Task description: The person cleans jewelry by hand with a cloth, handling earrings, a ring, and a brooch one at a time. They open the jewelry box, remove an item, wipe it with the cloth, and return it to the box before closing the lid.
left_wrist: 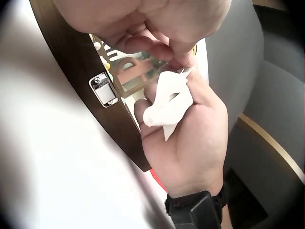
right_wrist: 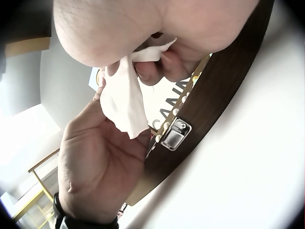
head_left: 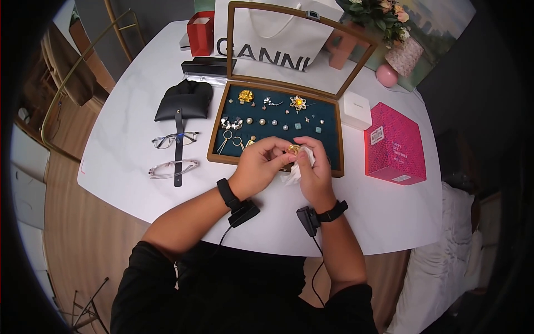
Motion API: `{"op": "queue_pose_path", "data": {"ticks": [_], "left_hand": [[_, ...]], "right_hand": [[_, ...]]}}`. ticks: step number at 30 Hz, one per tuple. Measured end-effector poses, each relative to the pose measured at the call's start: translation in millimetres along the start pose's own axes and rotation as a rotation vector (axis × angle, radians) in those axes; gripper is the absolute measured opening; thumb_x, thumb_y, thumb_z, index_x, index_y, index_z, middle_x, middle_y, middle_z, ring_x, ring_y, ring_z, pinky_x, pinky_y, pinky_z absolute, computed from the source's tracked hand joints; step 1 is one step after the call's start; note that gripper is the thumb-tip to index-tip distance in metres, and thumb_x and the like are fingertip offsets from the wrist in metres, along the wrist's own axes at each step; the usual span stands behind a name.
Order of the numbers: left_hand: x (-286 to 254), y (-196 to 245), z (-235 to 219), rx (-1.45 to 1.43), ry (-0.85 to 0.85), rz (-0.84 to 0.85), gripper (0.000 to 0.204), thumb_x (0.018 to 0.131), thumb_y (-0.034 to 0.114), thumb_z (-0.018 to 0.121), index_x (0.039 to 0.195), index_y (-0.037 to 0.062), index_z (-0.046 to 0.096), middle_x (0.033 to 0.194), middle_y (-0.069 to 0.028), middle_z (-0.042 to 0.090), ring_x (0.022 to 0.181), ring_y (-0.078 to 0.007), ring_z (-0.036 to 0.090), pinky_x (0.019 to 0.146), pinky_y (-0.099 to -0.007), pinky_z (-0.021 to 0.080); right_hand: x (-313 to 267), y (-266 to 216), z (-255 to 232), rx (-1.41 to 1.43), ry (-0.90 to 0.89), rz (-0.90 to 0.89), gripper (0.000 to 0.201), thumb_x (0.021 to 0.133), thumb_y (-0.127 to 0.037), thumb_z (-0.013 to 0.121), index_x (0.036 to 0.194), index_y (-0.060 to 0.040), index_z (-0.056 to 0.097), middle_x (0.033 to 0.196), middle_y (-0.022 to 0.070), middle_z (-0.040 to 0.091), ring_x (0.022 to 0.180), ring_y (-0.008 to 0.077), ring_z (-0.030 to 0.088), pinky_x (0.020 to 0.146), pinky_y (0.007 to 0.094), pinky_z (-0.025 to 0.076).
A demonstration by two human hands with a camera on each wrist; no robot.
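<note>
Both hands meet over the front edge of a wooden jewelry box (head_left: 214, 146), whose glass lid stands raised. My left hand (head_left: 256, 167) pinches a small shiny gold piece of jewelry (head_left: 293, 149) between thumb and fingers; its exact kind I cannot tell. Curled around a crumpled white tissue (head_left: 302, 168), my right hand (head_left: 318, 177) brings its fingertips up to the gold piece. In the left wrist view the tissue (left_wrist: 169, 100) lies across the right palm. The right wrist view shows the tissue (right_wrist: 125, 102) hanging from the right hand, in front of the left palm.
Rows of earrings and brooches sit on the box's dark green lining (head_left: 286, 111). To the left lie a black pouch (head_left: 181, 106) and two pairs of glasses (head_left: 173, 168). A pink box (head_left: 395, 145) and a white box (head_left: 356, 110) stand right; a white paper bag (head_left: 267, 39) stands behind.
</note>
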State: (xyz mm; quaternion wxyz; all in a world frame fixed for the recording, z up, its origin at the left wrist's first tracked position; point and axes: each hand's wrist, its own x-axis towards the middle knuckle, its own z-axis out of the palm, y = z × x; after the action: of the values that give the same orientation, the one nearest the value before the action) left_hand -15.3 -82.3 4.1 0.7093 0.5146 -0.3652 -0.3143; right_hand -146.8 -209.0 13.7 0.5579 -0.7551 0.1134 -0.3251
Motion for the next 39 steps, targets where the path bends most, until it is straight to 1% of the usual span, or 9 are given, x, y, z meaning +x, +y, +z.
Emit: {"op": "queue_pose_path", "data": {"ticks": [5,11,16,19,22,28,31,34,39], "left_hand": [[3,0,-3,-0.030,0.007,-0.044,0.018,0.104,0.001,0.076,0.122,-0.0019,0.076,0.110,-0.0052,0.079,0.098,-0.0099,0.073,0.089,-0.0258,0.060],[2,2,-1,0.046,-0.001,0.061,0.015,0.103,0.001,0.077,0.117,-0.0036,0.079,0.114,-0.0072,0.077,0.099,-0.0116,0.073,0.089,-0.0258,0.059],[0,11,0,0.320,-0.001,0.126,0.017,0.101,0.001,0.078,0.117,-0.0003,0.081,0.111,-0.0086,0.077,0.095,-0.0131,0.072,0.084,-0.0261,0.058],[-1,12,0,0.402,0.014,0.220,0.019,0.099,-0.001,0.077,0.118,0.0006,0.082,0.110,-0.0101,0.076,0.093,-0.0164,0.072,0.081,-0.0277,0.058],[-2,10,2,0.448,0.042,0.309,0.022,0.097,-0.004,0.076,0.118,0.0005,0.082,0.109,-0.0111,0.076,0.090,-0.0195,0.072,0.079,-0.0293,0.057],[-3,15,3,0.517,0.086,0.342,0.024,0.095,-0.006,0.076,0.117,0.0017,0.083,0.107,-0.0113,0.076,0.088,-0.0215,0.071,0.077,-0.0309,0.057],[-2,16,2,0.544,0.103,0.366,0.025,0.094,-0.006,0.076,0.116,0.0031,0.083,0.106,-0.0109,0.075,0.087,-0.0220,0.071,0.076,-0.0312,0.057],[-2,14,1,0.560,0.118,0.392,0.026,0.094,-0.006,0.077,0.117,0.0043,0.083,0.106,-0.0107,0.074,0.086,-0.0222,0.071,0.075,-0.0309,0.057],[-2,17,1,0.581,0.130,0.383,0.027,0.093,-0.006,0.077,0.117,0.0045,0.083,0.106,-0.0104,0.073,0.085,-0.0216,0.070,0.073,-0.0306,0.056]], "right_hand": [[0,6,1,0.021,-0.025,0.024,0.026,0.114,-0.011,0.058,0.138,-0.0020,0.064,0.127,0.0118,0.071,0.116,0.0160,0.067,0.103,0.0314,0.053],[-1,5,-2,-0.020,-0.008,0.001,0.027,0.115,-0.010,0.056,0.139,-0.0016,0.064,0.128,0.0119,0.072,0.115,0.0174,0.069,0.103,0.0318,0.053],[0,-5,-3,-0.047,0.019,0.010,0.032,0.118,-0.012,0.048,0.141,-0.0005,0.066,0.128,0.0122,0.072,0.115,0.0183,0.068,0.102,0.0307,0.052],[4,-9,-3,-0.032,0.025,-0.106,0.039,0.119,-0.015,0.041,0.144,0.0012,0.067,0.118,0.0096,0.070,0.105,0.0169,0.065,0.095,0.0292,0.050],[5,1,-10,-0.056,-0.028,-0.110,0.044,0.120,-0.017,0.037,0.146,0.0024,0.066,0.107,0.0071,0.065,0.095,0.0150,0.060,0.088,0.0289,0.047],[4,-6,-2,-0.072,0.010,-0.095,0.034,0.117,-0.009,0.049,0.145,0.0028,0.065,0.104,0.0052,0.062,0.092,0.0100,0.056,0.082,0.0247,0.045],[0,0,6,0.126,0.095,-0.017,0.026,0.113,-0.003,0.058,0.138,0.0023,0.063,0.107,0.0053,0.063,0.094,0.0088,0.058,0.084,0.0231,0.047],[-1,6,7,0.179,0.132,-0.007,0.019,0.111,-0.003,0.063,0.129,0.0005,0.061,0.110,0.0060,0.064,0.097,0.0100,0.060,0.087,0.0254,0.050],[2,8,2,0.044,0.091,-0.126,0.012,0.109,-0.002,0.066,0.120,-0.0002,0.063,0.111,0.0085,0.065,0.099,0.0143,0.063,0.089,0.0286,0.051]]}}
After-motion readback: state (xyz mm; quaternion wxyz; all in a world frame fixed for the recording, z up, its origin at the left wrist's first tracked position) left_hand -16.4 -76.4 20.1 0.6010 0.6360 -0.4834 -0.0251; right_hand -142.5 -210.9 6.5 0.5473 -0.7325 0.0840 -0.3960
